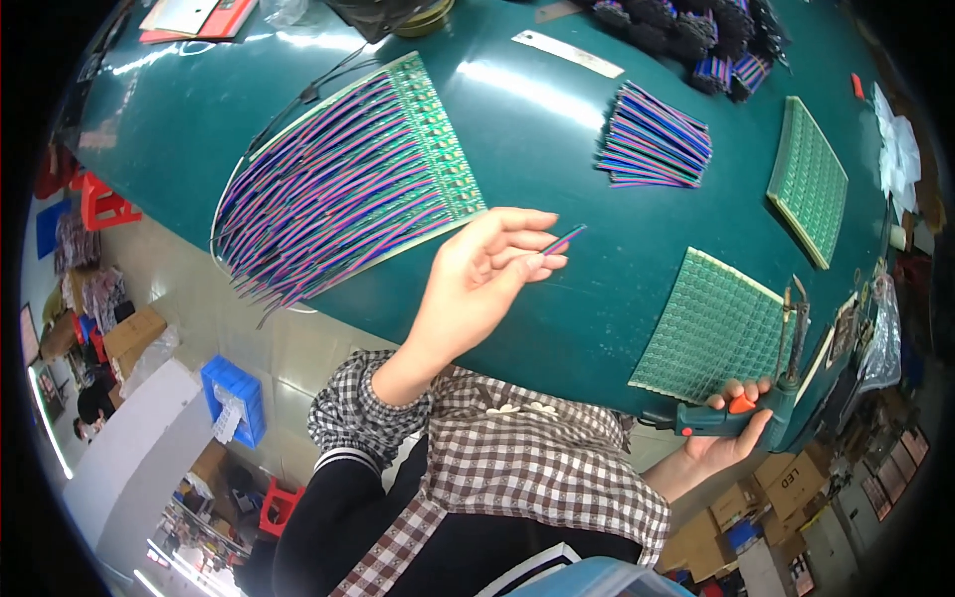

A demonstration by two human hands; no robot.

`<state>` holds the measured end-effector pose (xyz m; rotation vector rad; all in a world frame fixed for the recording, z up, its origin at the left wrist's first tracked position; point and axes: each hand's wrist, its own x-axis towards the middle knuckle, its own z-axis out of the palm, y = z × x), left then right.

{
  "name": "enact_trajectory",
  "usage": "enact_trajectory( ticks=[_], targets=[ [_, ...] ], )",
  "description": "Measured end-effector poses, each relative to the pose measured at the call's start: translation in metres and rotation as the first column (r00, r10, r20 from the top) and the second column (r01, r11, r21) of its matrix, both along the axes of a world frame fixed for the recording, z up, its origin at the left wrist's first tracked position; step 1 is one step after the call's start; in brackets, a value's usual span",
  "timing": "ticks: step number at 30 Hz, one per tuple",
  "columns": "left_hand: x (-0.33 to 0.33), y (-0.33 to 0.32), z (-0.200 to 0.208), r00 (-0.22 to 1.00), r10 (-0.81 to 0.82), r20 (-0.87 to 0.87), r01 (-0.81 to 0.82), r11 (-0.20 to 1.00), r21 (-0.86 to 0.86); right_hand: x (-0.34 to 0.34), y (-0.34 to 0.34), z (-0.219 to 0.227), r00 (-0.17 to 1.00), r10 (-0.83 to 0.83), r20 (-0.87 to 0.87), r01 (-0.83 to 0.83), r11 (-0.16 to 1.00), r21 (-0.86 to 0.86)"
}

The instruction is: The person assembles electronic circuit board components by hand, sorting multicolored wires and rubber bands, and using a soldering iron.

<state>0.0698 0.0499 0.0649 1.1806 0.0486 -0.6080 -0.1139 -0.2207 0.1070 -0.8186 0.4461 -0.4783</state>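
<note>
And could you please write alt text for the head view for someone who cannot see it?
A person's left hand pinches a thin multicoloured wire piece above a green table, while the right hand grips a dark green handheld tool. A circuit panel with many wires lies at left; a wire bundle and two green panels lie at right.

A: Specify work surface and floor.
B: The table (557, 338) is dark green and glossy; a white light reflection (527, 98) marks its far part. The floor (199, 294) is pale and shiny.
A: List items at left.
B: Red stools (104, 203), a blue plastic crate (249, 400), a smooth pale grey structure (129, 463).
A: Remaining areas?
B: Lower left: bright tube light (50, 423). Lower right: stacked cardboard boxes (793, 490).
</note>
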Motion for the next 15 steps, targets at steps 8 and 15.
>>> enact_trajectory(
  ticks=[8,15],
  targets=[
    [0.0016,-0.005,0.0023,1.0,-0.013,-0.006,0.013,0.998,0.057,-0.0065,-0.0046,-0.0005,1.0,-0.011,0.011,0.011,1.0,-0.009],
    [0.0002,-0.0074,0.0066,0.998,-0.049,-0.026,0.052,0.995,0.091,-0.0059,-0.0064,-0.0016,1.0,-0.001,0.003,0.001,1.0,-0.008]
  ],
)
